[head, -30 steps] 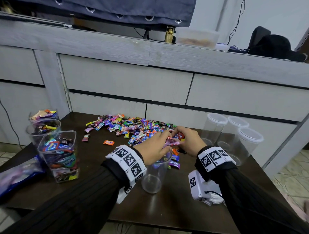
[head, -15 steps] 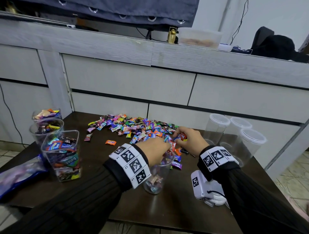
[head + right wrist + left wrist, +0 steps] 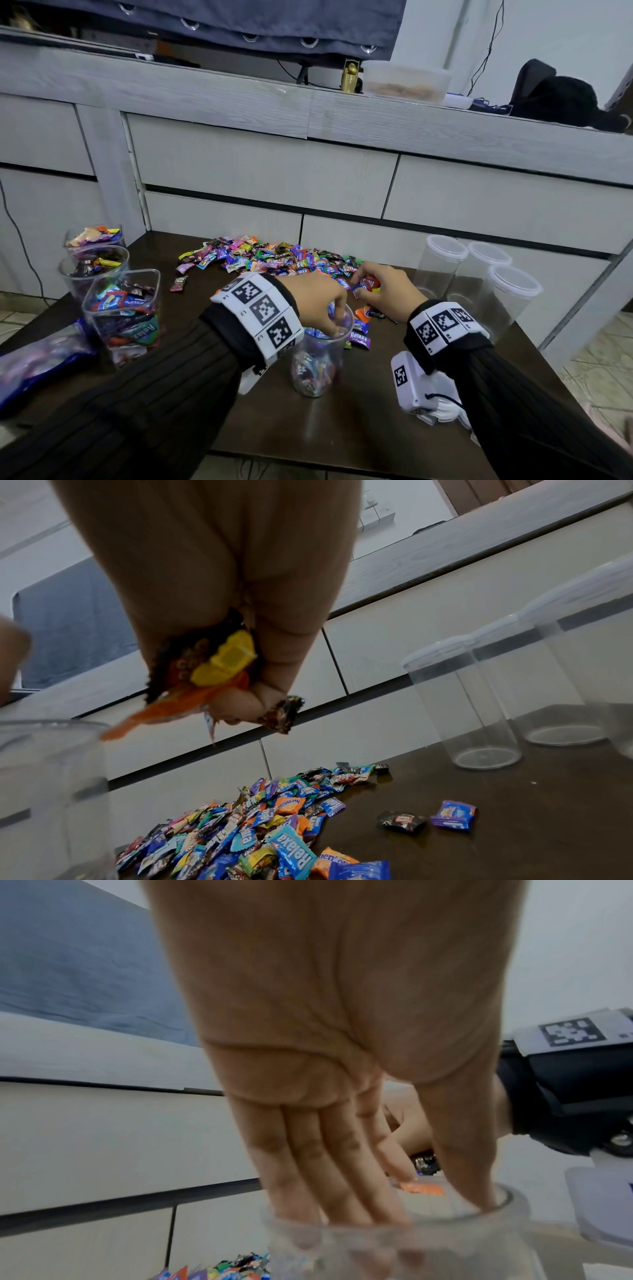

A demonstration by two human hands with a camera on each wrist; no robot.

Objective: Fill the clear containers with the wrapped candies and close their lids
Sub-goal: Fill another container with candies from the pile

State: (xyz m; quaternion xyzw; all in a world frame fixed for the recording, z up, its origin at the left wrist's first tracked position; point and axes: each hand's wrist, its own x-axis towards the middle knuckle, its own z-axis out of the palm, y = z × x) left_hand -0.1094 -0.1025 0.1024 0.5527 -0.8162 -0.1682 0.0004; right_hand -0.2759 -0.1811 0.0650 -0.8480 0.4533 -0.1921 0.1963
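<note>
A clear round container stands on the dark table with several wrapped candies at its bottom. My left hand hangs over its mouth. Its straight fingers dip inside the rim of that container and hold nothing. Just right of it, my right hand grips a handful of candies above the table. The loose candy pile lies behind both hands. Three lidded empty containers stand at the right.
Three open containers full of candy stand at the left, beside a plastic bag. A white device lies under my right wrist. Grey cabinet drawers rise right behind the table.
My left hand has dropped its candies into the round container, which was empty before, and its fingers have sunk into the mouth. My right hand keeps its handful near the same spot.
</note>
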